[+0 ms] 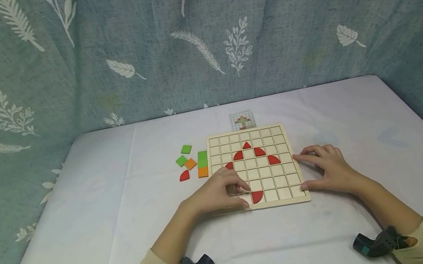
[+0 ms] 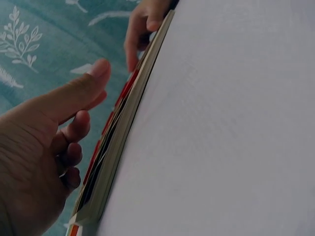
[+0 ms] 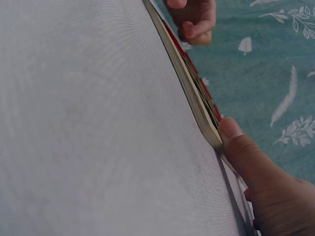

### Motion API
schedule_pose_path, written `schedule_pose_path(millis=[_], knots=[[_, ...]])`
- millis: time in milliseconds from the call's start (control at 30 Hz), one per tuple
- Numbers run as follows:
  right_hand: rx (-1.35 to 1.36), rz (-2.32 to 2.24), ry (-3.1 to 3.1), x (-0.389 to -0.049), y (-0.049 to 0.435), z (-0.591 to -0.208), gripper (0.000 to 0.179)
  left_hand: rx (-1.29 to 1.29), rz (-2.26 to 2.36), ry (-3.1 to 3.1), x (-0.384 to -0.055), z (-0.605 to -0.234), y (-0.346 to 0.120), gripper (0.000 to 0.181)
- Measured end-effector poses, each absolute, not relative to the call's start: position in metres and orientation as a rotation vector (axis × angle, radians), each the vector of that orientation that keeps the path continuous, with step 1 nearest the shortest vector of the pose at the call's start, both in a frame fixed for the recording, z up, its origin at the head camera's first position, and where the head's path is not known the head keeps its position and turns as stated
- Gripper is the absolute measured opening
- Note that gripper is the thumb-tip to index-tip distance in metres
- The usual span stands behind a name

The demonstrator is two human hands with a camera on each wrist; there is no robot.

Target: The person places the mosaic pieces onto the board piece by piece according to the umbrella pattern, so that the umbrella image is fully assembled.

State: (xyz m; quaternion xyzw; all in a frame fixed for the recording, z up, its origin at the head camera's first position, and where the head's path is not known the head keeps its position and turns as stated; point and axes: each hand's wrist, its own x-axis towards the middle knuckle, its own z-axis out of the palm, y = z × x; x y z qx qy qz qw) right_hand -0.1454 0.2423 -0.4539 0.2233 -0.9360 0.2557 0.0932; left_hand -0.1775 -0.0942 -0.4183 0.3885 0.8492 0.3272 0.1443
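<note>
We have the gridded board (image 1: 279, 203) lying flat on the white-covered table (image 1: 273, 243), and we place everything by it. Our left hand (image 1: 222, 190) is over the board's near left part, its thumb and forefinger apart beside a red quarter-round (image 1: 257, 197) in the nearest row, the other fingers curled loosely; we make out nothing between them. Our right hand (image 1: 326, 168) is at the board's right edge, thumb and forefinger spread and touching the rim, the thumb close to the near corner.

On the board's farther half sit a red triangle (image 1: 246, 145) and more red quarter-rounds (image 1: 259, 152). Left of the board lie loose green pieces (image 1: 186, 149), orange pieces (image 1: 190, 163) and one red piece (image 1: 184, 175); a pattern card (image 1: 242, 119) lies at its far edge.

We judge the board light and stiff, liable to slide on cloth, so best held by its rim. The pieces look thin, hard, perhaps slick; we would pinch each by opposite edges, since flat faces offer little grip.
</note>
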Motion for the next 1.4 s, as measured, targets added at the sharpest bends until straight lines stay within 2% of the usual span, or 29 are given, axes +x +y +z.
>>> schedule_pose_path(millis=[233, 500, 900, 1200, 1400], knots=[[0.670, 0.758, -2.775, -0.146, 0.242, -0.453, 0.075, 1.168, 0.937, 2.357, -0.181, -0.414, -0.106, 0.029], [0.658, 0.762, -2.775, -0.145, 0.241, -0.454, 0.075, 1.037, 0.934, 2.252, -0.183, -0.408, -0.122, 0.029], [0.679, 0.753, -2.748, -0.145, 0.242, -0.455, 0.075, 1.005, 1.090, 2.256, -0.194, -0.404, -0.150, 0.034], [0.675, 0.757, -2.749, -0.145, 0.241, -0.455, 0.076, 0.890, 1.086, 2.355, -0.200, -0.403, -0.171, 0.036], [0.679, 0.752, -2.745, -0.146, 0.242, -0.455, 0.076, 0.717, 1.105, 2.447, -0.204, -0.401, -0.187, 0.038]])
